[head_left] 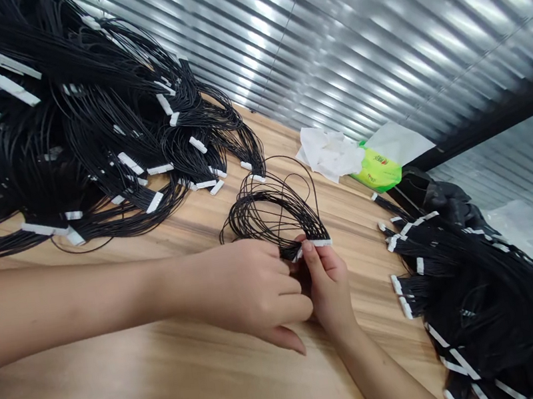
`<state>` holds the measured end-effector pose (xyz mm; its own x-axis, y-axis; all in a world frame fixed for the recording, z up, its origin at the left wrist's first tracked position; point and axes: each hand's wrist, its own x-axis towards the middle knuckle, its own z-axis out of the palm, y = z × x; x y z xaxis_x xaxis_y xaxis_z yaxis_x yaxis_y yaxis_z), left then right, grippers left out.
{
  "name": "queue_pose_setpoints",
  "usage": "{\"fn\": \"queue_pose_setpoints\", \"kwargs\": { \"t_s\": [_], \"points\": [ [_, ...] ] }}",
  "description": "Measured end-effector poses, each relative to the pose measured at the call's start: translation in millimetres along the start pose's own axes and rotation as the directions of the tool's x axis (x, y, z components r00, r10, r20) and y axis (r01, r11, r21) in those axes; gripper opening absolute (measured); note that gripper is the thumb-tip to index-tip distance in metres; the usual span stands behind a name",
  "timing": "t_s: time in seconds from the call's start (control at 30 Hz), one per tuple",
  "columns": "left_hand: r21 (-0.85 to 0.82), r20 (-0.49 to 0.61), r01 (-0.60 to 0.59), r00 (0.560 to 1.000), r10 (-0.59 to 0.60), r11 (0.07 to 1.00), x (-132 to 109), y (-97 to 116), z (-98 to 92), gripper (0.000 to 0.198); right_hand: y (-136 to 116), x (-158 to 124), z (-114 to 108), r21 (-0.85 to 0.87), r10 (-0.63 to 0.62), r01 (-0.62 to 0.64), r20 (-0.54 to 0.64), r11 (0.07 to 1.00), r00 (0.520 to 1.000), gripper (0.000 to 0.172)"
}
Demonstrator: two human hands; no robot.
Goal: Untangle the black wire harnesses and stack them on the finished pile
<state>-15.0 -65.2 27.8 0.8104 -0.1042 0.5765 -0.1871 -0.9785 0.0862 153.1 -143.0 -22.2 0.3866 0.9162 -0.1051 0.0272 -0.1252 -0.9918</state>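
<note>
A looped bundle of thin black wires, a wire harness [268, 209], lies on the wooden table in front of me. My right hand [328, 280] pinches its white connector [322, 242] between thumb and fingers at the near end of the loop. Another bit of white shows beside that thumb, partly covered. Close by on the left, my left hand [255, 289] is turned back-up with curled fingers and its thumb sticking out toward me. Its fingertips are at the near side of the harness, and whatever they hold is hidden.
A large heap of black wire harnesses [96, 118] with white connectors fills the back left. Another pile [491, 312] covers the right side. Crumpled white tissue [330, 152] and a green packet [377, 168] lie near the corrugated metal wall [321, 35] behind the wooden table [124, 384].
</note>
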Motion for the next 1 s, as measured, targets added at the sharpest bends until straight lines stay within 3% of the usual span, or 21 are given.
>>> {"fn": "queue_pose_setpoints", "kwargs": {
  "t_s": [0.13,0.2,0.33,0.4,0.43,0.5,0.57,0.63,0.67,0.73,0.8,0.9,1.0],
  "points": [
    [-0.068,-0.014,0.152,0.988,-0.154,0.986,-3.4,4.4,4.0,0.023,0.0,0.8,-0.9,0.003,0.011,-0.011,-0.012,1.000,1.000,0.030],
    [-0.139,-0.040,0.293,0.953,-0.301,0.946,-3.2,1.7,2.7,0.025,-1.8,1.2,0.0,-0.011,-0.001,0.001,-0.013,1.000,1.000,0.032],
    [-0.263,0.046,0.609,0.782,-0.621,0.748,1.1,-9.3,-1.7,0.021,-4.8,1.1,2.6,-0.056,-0.055,0.056,0.012,0.997,0.998,0.030],
    [-0.212,0.082,0.703,0.705,-0.705,0.678,2.2,-15.0,-3.0,0.020,-5.3,0.9,3.3,-0.084,-0.073,0.075,0.028,0.994,0.997,0.029],
    [-0.181,0.082,0.722,0.688,-0.721,0.668,1.9,-17.3,-3.7,0.019,-5.3,0.9,3.4,-0.093,-0.078,0.081,0.032,0.992,0.996,0.028],
    [-0.164,0.050,0.699,0.711,-0.701,0.696,0.3,-19.6,-5.9,0.019,-5.0,1.3,2.9,-0.096,-0.079,0.081,0.028,0.992,0.996,0.029],
    [-0.216,0.013,0.561,0.820,-0.572,0.799,-1.9,-17.7,-9.1,0.020,-4.2,1.7,2.1,-0.081,-0.068,0.069,0.008,0.994,0.998,0.029],
    [-0.277,0.007,0.326,0.941,-0.337,0.904,-3.2,-11.7,-11.7,0.022,-2.8,1.6,1.3,-0.055,-0.044,0.043,-0.009,0.998,0.999,0.030],
    [-0.287,0.020,0.202,0.979,-0.204,0.936,-3.4,-7.9,-12.1,0.022,-2.1,1.2,1.0,-0.043,-0.028,0.027,-0.015,0.999,0.999,0.031],
    [-0.249,0.047,-0.025,0.998,0.038,0.968,-2.9,-0.6,-10.4,0.023,-1.3,0.0,1.0,-0.033,-0.003,0.002,-0.026,0.999,1.000,0.031],
    [-0.152,0.061,-0.144,0.986,0.155,0.978,-2.3,3.8,-6.0,0.024,-1.6,-1.1,1.4,-0.030,0.009,-0.010,-0.041,0.999,0.999,0.031],
    [-0.038,0.074,-0.145,0.986,0.147,0.989,-2.7,3.9,1.3,0.027,-2.9,-1.2,2.5,0.013,0.019,-0.018,-0.048,1.000,0.999,0.030],
    [-0.045,0.074,-0.094,0.993,0.097,0.995,-5.7,1.8,4.9,0.026,-3.1,-0.1,3.0,0.039,0.021,-0.019,-0.057,0.999,0.998,0.031]
  ]
}}
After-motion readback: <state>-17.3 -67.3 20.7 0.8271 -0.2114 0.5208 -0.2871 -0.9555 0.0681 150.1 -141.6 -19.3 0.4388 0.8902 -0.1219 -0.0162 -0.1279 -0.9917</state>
